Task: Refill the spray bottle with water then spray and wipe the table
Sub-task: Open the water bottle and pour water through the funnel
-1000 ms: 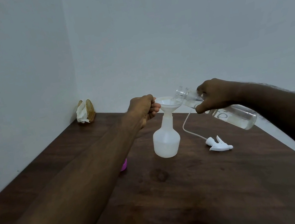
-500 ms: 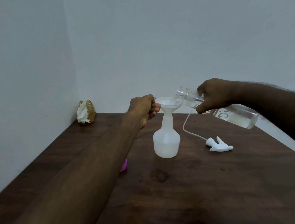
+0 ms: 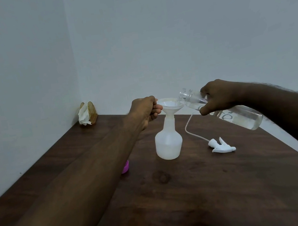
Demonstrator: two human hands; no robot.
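A white translucent spray bottle (image 3: 169,144) stands uncapped on the dark wooden table (image 3: 203,191), with a white funnel (image 3: 170,106) set in its neck. My left hand (image 3: 145,111) grips the funnel's left rim. My right hand (image 3: 216,96) holds a clear water bottle (image 3: 240,117) tilted nearly flat, its open mouth at the funnel's right rim. Water lies along the lower side of the clear bottle. The white spray head (image 3: 221,145) with its thin tube lies on the table to the right of the spray bottle.
A golden napkin holder with a white tissue (image 3: 87,116) stands in the far left corner against the walls. A purple cap (image 3: 125,167) peeks out beside my left forearm. The table's right edge runs close under my right arm.
The tilted water bottle's base has risen very slightly. Both hands and the spray bottle stay where they were.
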